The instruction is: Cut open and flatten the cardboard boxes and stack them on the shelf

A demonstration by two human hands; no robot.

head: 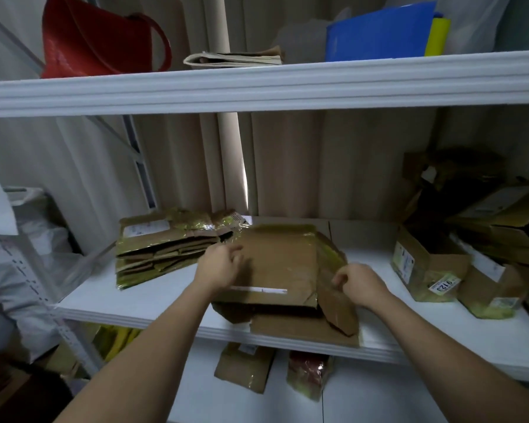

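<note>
Left hand [219, 265]: gripping the left edge of the flattened cardboard box [275, 267], fingers curling over it.
Right hand [359, 285]: pinching the box's loose right flap [336, 288].
Box: lying at the front edge of the shelf [153, 297], slightly overhanging it.
Stack of flattened boxes [165, 245]: sitting toward the shelf's left rear, nearer the left hand.
Uncut boxes [452, 267]: waiting at the right end.

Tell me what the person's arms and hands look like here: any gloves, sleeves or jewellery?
Both arms are bare as far as the picture shows, with no sleeve in view. The left hand and right hand wear no gloves, and no watch, bracelet or ring is visible on either wrist or hand, though the dim, slightly blurred picture could hide small items.
</note>
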